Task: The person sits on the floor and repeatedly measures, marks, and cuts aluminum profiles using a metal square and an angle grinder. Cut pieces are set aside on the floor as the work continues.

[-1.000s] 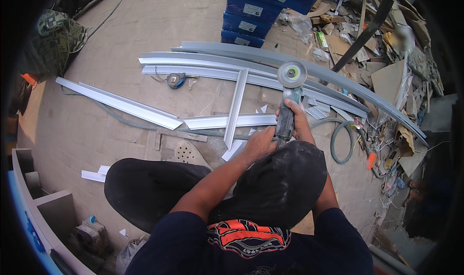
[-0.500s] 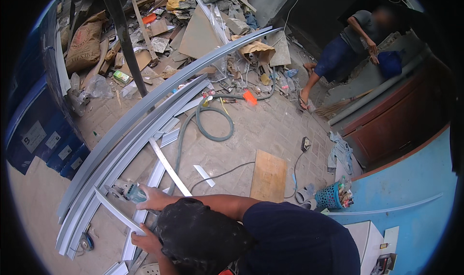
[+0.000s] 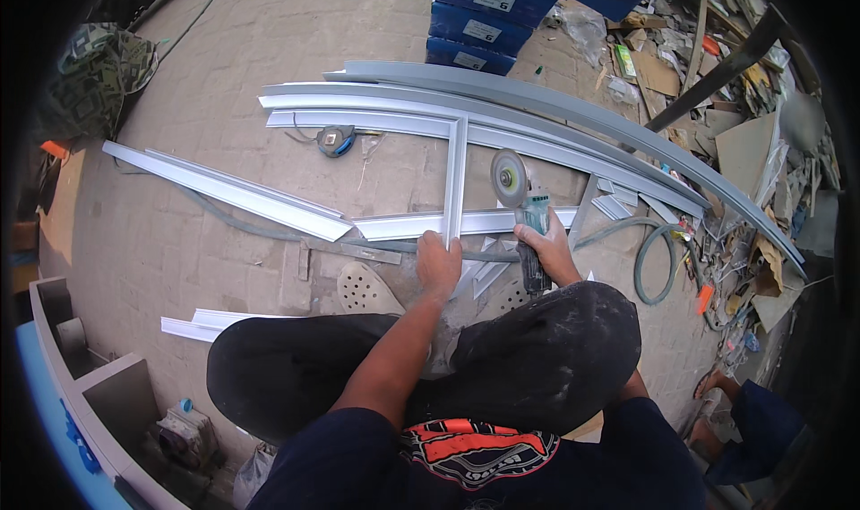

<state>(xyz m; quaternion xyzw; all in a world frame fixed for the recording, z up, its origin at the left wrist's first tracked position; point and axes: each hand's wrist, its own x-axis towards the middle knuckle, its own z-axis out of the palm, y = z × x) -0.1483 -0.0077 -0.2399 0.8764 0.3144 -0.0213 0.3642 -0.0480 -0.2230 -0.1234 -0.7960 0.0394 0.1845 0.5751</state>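
My left hand (image 3: 439, 264) is closed around the near end of a short pale grey trim strip (image 3: 456, 174), which points away from me. Its far end reaches the long strips, and it crosses over another pale strip (image 3: 394, 226) on the paving. To its right, my right hand (image 3: 551, 247) grips an angle grinder (image 3: 536, 210) with the cutting disc (image 3: 509, 180) facing up and to the left. The disc stands apart from the held strip. Beyond both hands lie several long grey strips (image 3: 555, 138) side by side.
A blue tape measure (image 3: 337, 140) lies near the long strips. Blue boxes (image 3: 473, 31) stand at the far side. Rubble (image 3: 743, 143) and a coiled hose (image 3: 658, 264) are at right. Another person's leg (image 3: 748, 429) shows at lower right. A grey cabinet (image 3: 125, 411) stands at lower left.
My view has swung left and down, so my legs now show and the rubble sits at the right. Both hands keep their holds on the trim strip and the grinder.
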